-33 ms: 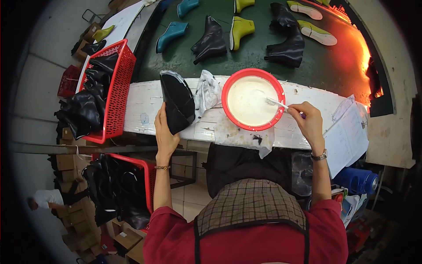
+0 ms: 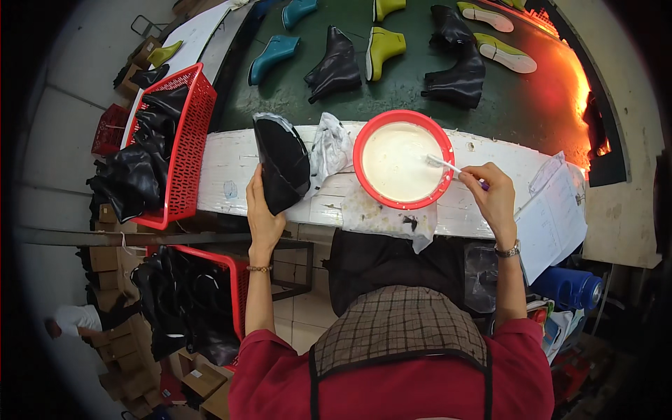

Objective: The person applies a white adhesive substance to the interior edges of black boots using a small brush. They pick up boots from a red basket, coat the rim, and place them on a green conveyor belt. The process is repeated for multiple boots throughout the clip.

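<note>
Left hand [image 2: 262,213] fingers clenched on black boot upper [image 2: 281,162], held upright on white bench [image 2: 490,157]. Right hand [image 2: 493,196] fingers grasping brush [image 2: 448,166], bristles dipped in red bowl [image 2: 364,140] of white glue beside the upper.

White, paint-smeared workbench [image 2: 224,171] bearing a red basin [image 2: 364,143], crumpled rag [image 2: 329,147], perhaps stained paper [image 2: 381,217].

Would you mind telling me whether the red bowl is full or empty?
Nearly full: creamy white liquid fills the red bowl almost to its rim, with the brush dipped in.
</note>
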Motion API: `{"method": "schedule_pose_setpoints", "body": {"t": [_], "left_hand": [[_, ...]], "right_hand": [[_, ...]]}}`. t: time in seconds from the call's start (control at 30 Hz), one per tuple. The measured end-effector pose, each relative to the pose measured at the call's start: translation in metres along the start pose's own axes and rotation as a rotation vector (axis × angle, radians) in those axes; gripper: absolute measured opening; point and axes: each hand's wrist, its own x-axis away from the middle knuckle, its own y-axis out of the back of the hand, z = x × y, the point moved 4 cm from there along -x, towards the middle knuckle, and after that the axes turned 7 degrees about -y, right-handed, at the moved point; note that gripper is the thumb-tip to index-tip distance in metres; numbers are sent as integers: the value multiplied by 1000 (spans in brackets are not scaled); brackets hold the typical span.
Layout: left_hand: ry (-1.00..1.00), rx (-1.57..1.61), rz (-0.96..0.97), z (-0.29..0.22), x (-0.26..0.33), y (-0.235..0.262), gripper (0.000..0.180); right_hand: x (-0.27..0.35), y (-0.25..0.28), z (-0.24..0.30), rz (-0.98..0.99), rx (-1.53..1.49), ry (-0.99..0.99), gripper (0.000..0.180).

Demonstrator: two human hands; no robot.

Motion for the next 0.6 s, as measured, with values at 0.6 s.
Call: {"method": "schedule_pose_setpoints", "body": {"t": [0.6], "left_hand": [[-475, 277, 19, -150, -12, 6, 95]], "right_hand": [[-35, 18, 54, -177, -368, 229, 15]]}}
